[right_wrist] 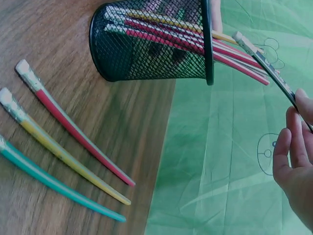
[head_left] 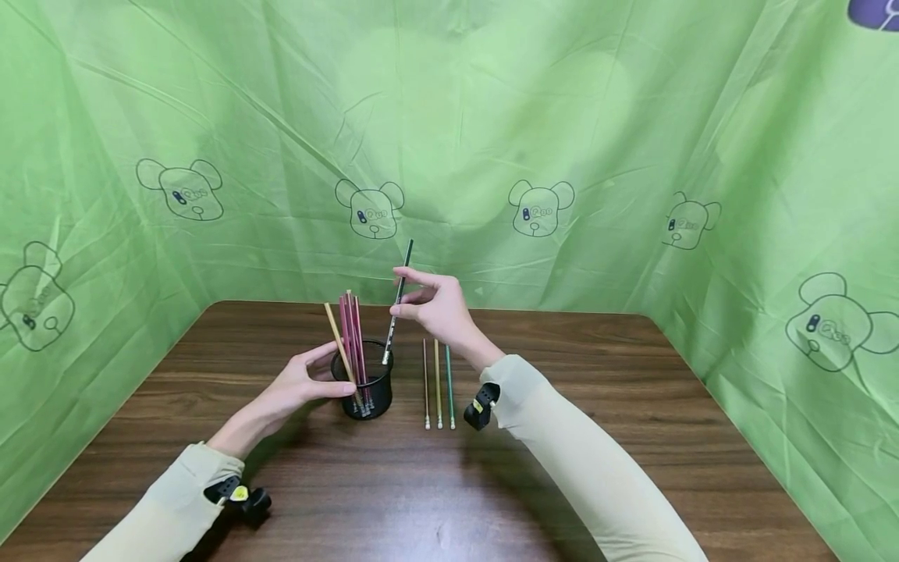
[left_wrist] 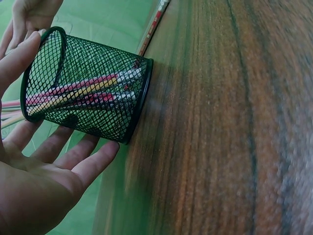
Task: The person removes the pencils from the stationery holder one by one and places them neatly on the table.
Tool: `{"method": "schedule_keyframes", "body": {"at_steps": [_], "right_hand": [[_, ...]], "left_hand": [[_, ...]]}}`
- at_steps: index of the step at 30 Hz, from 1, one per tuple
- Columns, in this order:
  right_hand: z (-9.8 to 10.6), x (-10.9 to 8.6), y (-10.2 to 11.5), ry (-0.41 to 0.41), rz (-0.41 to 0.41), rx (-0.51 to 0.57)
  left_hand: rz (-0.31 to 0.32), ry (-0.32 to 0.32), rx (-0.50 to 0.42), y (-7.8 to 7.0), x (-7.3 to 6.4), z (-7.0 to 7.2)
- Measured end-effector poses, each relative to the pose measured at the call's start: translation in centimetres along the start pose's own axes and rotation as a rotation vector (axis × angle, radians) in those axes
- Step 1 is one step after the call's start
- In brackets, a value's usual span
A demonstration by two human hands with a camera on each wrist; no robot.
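Note:
A black mesh pencil cup (head_left: 377,396) stands upright on the table, holding several red pencils (right_wrist: 166,40) and yellow ones, eraser ends down. My left hand (head_left: 303,385) grips the cup from the left, thumb near the rim and fingers round the far side. Between thumb and fingers, my right hand (head_left: 440,309) pinches a black pencil (head_left: 399,295). Its white eraser (right_wrist: 238,36) points down, just above the cup's mouth and apart from the rim. To the right of the cup lie a red pencil (right_wrist: 80,133), a yellow pencil (right_wrist: 73,159) and a green pencil (right_wrist: 61,186).
The brown wood-grain table (head_left: 379,499) spreads under both arms. Green cloth (head_left: 463,117) printed with bear heads hangs behind it and on both sides. The three loose pencils lie side by side, erasers toward the near edge.

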State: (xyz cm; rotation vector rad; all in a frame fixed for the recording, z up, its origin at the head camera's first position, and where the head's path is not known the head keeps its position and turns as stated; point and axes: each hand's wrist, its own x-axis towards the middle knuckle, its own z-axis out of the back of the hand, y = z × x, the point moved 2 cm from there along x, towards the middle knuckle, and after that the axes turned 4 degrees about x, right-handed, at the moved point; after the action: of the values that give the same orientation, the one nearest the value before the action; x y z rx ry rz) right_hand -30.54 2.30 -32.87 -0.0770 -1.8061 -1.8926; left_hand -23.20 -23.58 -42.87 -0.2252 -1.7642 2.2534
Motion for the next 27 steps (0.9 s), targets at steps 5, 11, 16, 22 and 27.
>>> {"method": "schedule_keyframes", "body": {"at_steps": [5, 11, 16, 22, 27], "right_hand": [[1.1, -0.3, 0.0, -0.004, -0.020, 0.006], [2.6, -0.9, -0.6, -0.007, -0.050, -0.044], [3.8, -1.6, -1.4, -0.001, -0.096, -0.060], [5.2, -2.6, -2.3, 0.040, -0.140, -0.052], [6.2, -3.3, -3.2, 0.070, -0.160, -0.084]], "left_hand": [[-0.010, -0.009, 0.013, 0.1, 0.1, 0.0], [0.008, -0.012, 0.024, 0.2, 0.2, 0.0], [0.010, -0.013, 0.012, 0.2, 0.0, 0.0], [-0.007, -0.013, 0.007, 0.2, -0.1, 0.0], [-0.004, -0.012, 0.008, 0.3, 0.1, 0.0]]}}
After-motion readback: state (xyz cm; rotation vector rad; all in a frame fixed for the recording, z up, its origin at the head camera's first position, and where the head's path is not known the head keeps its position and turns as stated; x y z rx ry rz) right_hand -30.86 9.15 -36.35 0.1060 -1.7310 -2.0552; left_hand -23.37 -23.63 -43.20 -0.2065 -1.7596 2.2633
